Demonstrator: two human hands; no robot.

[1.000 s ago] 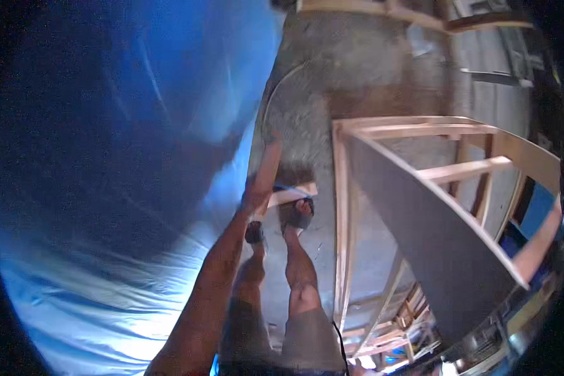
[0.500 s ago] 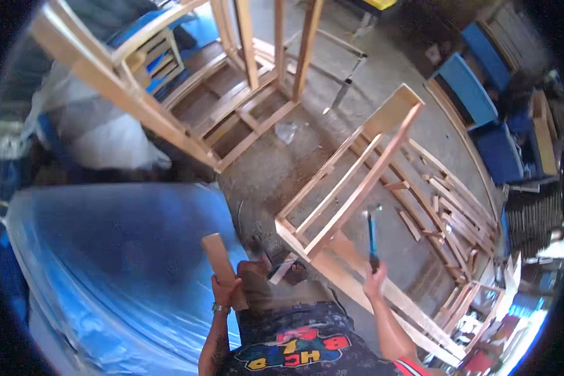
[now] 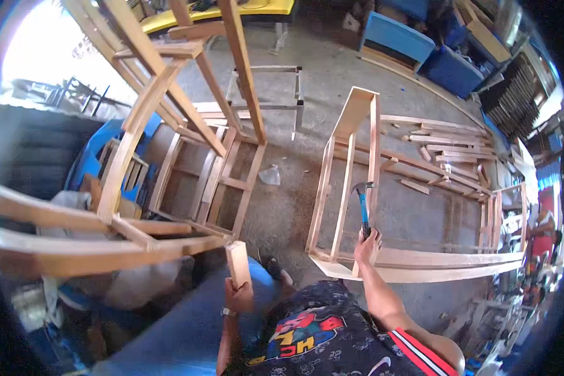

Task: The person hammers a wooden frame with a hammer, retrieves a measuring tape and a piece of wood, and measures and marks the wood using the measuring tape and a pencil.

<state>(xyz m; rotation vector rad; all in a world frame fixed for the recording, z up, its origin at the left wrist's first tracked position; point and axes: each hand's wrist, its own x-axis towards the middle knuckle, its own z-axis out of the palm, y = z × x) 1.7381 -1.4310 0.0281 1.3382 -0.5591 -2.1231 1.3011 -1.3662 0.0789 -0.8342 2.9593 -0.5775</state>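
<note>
My left hand (image 3: 239,296) is wrapped round the lower end of a short wooden block (image 3: 237,262), which stands upright in the grip beside a wooden frame's corner. In my right hand (image 3: 368,244) is a hammer (image 3: 364,207) with a blue and black handle, its metal head pointing up and away from me. Behind the hammer lies a long wooden frame (image 3: 420,255) of pale boards and slats on the floor. A tall wooden frame (image 3: 235,182) stands at the left, its posts rising past the top of the view.
Loose wood strips (image 3: 454,141) lie on the concrete floor at the right. Blue plastic-like sheeting (image 3: 188,319) covers something at lower left. Blue cabinets (image 3: 398,41) stand at the back, and a yellow-topped table (image 3: 250,10) is at the far end. A person (image 3: 544,232) is at the far right.
My view has turned, so the tall frame now fills more of the left side. Both hands keep their hold on the block and the hammer; the block is now nearer the frame's corner.
</note>
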